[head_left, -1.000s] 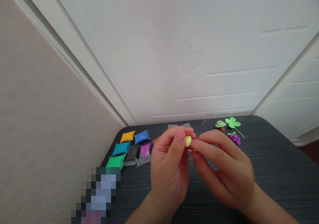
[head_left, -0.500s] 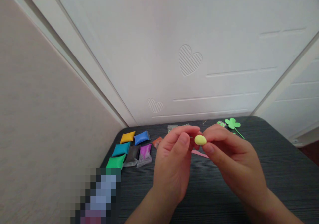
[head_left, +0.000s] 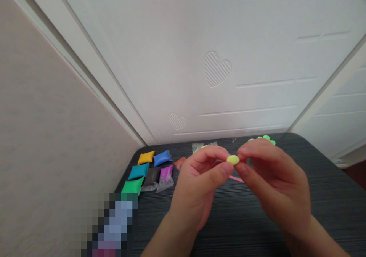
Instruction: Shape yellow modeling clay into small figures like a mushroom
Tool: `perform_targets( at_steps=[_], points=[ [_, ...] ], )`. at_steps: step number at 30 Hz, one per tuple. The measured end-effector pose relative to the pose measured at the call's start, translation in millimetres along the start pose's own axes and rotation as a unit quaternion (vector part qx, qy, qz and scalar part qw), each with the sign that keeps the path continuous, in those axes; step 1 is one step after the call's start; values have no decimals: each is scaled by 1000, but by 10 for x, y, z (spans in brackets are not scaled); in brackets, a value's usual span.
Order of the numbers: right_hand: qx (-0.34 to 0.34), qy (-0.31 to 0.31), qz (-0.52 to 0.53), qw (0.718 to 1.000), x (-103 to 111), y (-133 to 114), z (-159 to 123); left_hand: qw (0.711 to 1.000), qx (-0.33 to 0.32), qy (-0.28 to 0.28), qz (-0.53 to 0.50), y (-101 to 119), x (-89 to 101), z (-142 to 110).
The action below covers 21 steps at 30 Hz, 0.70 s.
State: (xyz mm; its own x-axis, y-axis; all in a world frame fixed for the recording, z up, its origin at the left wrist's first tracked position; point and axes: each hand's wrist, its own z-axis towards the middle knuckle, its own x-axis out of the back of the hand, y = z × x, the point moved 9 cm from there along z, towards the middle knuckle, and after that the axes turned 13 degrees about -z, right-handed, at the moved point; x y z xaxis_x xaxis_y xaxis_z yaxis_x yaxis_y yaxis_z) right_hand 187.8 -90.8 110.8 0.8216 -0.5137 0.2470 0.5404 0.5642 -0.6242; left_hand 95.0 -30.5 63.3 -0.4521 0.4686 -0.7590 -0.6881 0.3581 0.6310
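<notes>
A small pale-yellow lump of modelling clay, pointed at both ends, is held above the table between my hands. The thumb and index finger of my left hand close on its left tip. At its right tip, the thumb and index finger of my right hand pinch it. Just below the lump, a pink strip lies on the table, partly covered by my fingers. Behind my right hand a green flower shape shows only its top petals.
On the left of the dark table lie several clay packets, among them yellow, blue, black, purple and green. An orange packet sits beside my left hand. A white panel rises behind.
My left thumb and index finger have come onto the yellow clay's left end, which now looks more pointed. My right hand has shifted slightly right and up, covering more of the green flower.
</notes>
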Motion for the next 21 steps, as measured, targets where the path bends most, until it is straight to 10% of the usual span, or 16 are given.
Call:
perform_targets(
  at_steps=[4,21],
  points=[
    [107,-4,-114,988,15,-174,-14,1000,9,14,-9,-9,6,3],
    [136,11,-176,975,50,-202,-16,998,30,55,-17,-101,79,42]
  ],
)
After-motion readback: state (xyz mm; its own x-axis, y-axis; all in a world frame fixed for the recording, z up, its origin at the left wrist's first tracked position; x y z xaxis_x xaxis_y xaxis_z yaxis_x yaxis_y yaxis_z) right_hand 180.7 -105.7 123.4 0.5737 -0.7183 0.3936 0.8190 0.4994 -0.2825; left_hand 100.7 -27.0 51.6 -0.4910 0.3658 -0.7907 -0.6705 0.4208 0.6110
